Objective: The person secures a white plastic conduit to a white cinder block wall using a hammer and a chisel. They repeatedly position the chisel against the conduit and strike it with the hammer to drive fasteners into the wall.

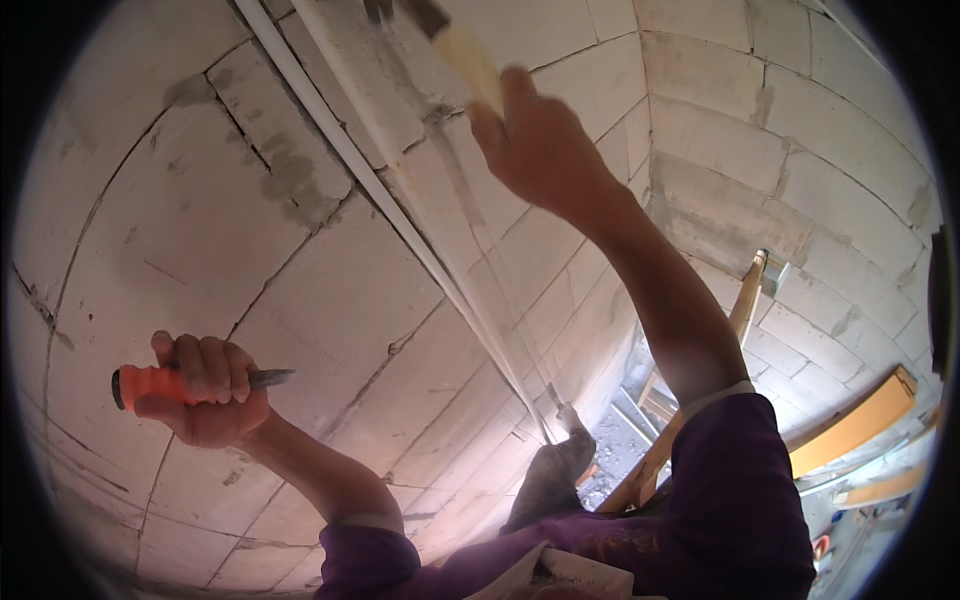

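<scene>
My left hand is closed round the orange-red handle of a chisel, whose dark metal blade sticks out to the right past my fingers. It is held out at the left in front of the pale block wall. Higher up, my right hand grips the pale yellowish handle of a hammer. Motion blurs the hammer, and its dark head is partly cut off by the top edge. Between my hands, a thin white pipe runs slantwise along the wall.
A second block wall meets this one at the right. Wooden poles lean there, with an orange-yellow board nearby. Grey rubble lies on the floor far below, beside a leg in dark trousers.
</scene>
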The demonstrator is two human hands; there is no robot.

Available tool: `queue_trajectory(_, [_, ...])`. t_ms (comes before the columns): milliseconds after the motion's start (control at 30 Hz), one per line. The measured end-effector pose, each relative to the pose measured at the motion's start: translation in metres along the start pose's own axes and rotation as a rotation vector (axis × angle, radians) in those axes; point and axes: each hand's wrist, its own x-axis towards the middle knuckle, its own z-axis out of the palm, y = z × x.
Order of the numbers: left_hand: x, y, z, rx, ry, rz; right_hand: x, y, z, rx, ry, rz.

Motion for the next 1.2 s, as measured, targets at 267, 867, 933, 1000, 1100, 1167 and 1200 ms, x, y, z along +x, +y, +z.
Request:
queue_trajectory(267, [0.009, 0.01, 0.0, 0.259, -0.019, 0.036, -0.02, 0.027, 0.036, 0.117, -0.08, 0.044])
queue_trajectory(867, [0.051, 0.059, 0.037, 1.655, 0.441, -0.083, -0.039, 0.029, 0.104, 0.553, -0.041, 0.316])
queue_trajectory(933, [0.07, 0.05, 0.032, 1.843, 0.375, -0.052, -0.037, 0.03, 0.105, 0.53, -0.016, 0.289])
queue_trajectory(1000, [0.096, 0.03, 0.045, 2.004, 0.339, -0.048, -0.037, 0.027, 0.098, 0.531, -0.055, 0.295])
queue_trajectory(1100, [0.14, 0.002, 0.072, 2.158, 0.234, -0.109, -0.034, 0.032, 0.087, 0.57, -0.117, 0.267])
queue_trajectory(1167, [0.17, -0.016, 0.086, 2.217, 0.162, -0.125, -0.031, 0.036, 0.09, 0.508, -0.044, 0.21])
queue_trajectory(1200, [0.185, -0.026, 0.091, 2.234, 0.131, -0.109, -0.031, 0.042, 0.102, 0.421, 0.053, 0.17])
